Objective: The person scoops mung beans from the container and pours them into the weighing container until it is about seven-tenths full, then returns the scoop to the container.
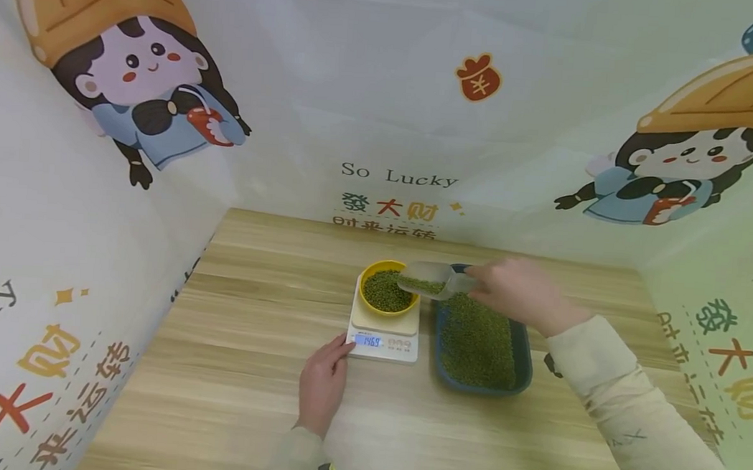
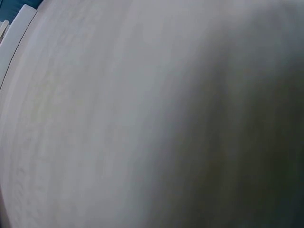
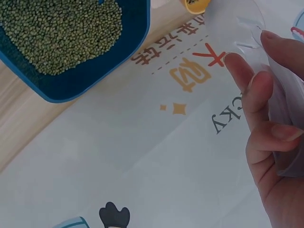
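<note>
My right hand (image 1: 515, 290) grips the handle of a clear plastic scoop (image 1: 427, 278). Some green mung beans lie in the scoop, and its tip hangs over the right rim of a yellow bowl (image 1: 363, 295). In the right wrist view, fingers curl round the scoop's handle (image 3: 287, 109). The bowl holds mung beans (image 1: 387, 291) and stands on a white kitchen scale (image 1: 384, 327) whose lit display seems to show 1469. At the scale's front left corner rests my left hand (image 1: 324, 383), thumb touching its edge. The left wrist view shows mostly blurred tabletop.
Right of the scale stands a blue tub (image 1: 524, 366) with many mung beans in it. The wooden tabletop (image 1: 249, 313) meets printed white sheeting (image 1: 386, 84) at the back and sides. A small black object (image 1: 553, 364) lies partly hidden beside the right sleeve.
</note>
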Tool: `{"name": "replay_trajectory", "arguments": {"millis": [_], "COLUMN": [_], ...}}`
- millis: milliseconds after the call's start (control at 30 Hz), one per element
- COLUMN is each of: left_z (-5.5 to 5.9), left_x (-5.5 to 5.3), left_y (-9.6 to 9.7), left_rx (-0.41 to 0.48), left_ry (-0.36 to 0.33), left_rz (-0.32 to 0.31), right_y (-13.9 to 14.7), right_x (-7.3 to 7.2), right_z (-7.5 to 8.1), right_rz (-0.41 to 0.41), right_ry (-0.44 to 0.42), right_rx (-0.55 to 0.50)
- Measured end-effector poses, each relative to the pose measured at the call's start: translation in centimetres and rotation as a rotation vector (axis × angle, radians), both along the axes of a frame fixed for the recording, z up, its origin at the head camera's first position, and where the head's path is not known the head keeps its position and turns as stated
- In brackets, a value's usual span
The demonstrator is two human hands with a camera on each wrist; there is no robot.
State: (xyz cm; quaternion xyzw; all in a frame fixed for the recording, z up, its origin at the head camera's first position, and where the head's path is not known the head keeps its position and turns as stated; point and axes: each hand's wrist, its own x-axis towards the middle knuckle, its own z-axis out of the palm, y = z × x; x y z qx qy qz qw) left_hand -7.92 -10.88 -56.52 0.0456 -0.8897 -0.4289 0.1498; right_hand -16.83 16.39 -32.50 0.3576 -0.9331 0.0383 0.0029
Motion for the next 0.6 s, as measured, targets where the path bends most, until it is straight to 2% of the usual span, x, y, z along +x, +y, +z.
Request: {"name": "replay_trajectory", "arguments": {"millis": [333,600], "left_z": [-0.13,-0.28], "left_x": [-0.11,-0.16], "left_y": [0.07,0.04], "left_rx": [-0.001,0.001], "left_ry": [-0.022,-0.022], "left_rz": [0.009,0.010], "right_y": [-0.53,-0.53], "right_x": [0.05,-0.07], "right_z": [-0.25,-0.86], "right_rz": [-0.031,-0.041], "right_ry": [-0.063,-0.071], "right_rx": [0.007,-0.001]}}
